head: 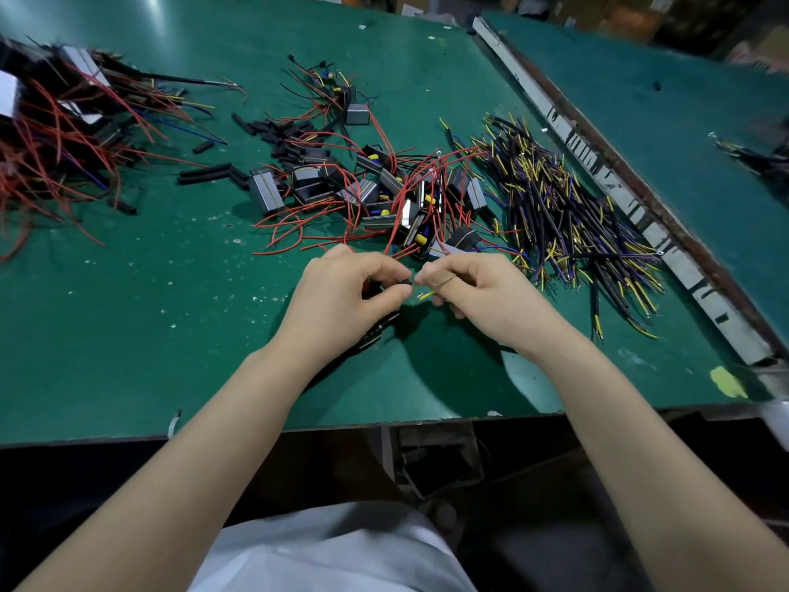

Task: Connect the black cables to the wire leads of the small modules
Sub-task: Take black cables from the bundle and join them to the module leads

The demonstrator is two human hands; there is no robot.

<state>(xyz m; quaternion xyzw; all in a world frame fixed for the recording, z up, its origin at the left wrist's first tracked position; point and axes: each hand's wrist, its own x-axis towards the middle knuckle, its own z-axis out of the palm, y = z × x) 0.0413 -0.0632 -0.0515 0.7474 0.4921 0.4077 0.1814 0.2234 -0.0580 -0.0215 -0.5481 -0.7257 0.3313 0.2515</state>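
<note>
White garment (333,553) at bottom edge, cut off by frame; both forearms reach out over the green tabletop (128,335). Left hand (341,296): fingers curled, thumb and forefinger pinching a small dark piece at the tips, too small to identify; a module (378,329) sits under the palm, mostly hidden, only its striped edge showing. Right hand (474,288): fingers curled, pinching a black cable whose yellow wire end (427,295) pokes out below the thumb; rest of that cable hidden in the hand. Fingertips of both hands nearly meet; whether the pieces touch, cannot tell. Just beyond the hands, pile of small modules (384,194) tangled with red wire leads (299,232), some with yellow or blue parts, count unclear. Right of it, heap of black cables (563,207) with yellow and purple ends, just beside the module pile. Left of the pile, loose short black sleeves (209,170). Far left, bigger tangle of red leads and dark parts (64,134), cut off by left edge. Farther back, a lone module with wires (354,111). Worn metal strip (597,164) runs diagonally at right, second green surface (661,100) past it, dark blurred item (760,160) at right edge. Background cartons blurred.
</note>
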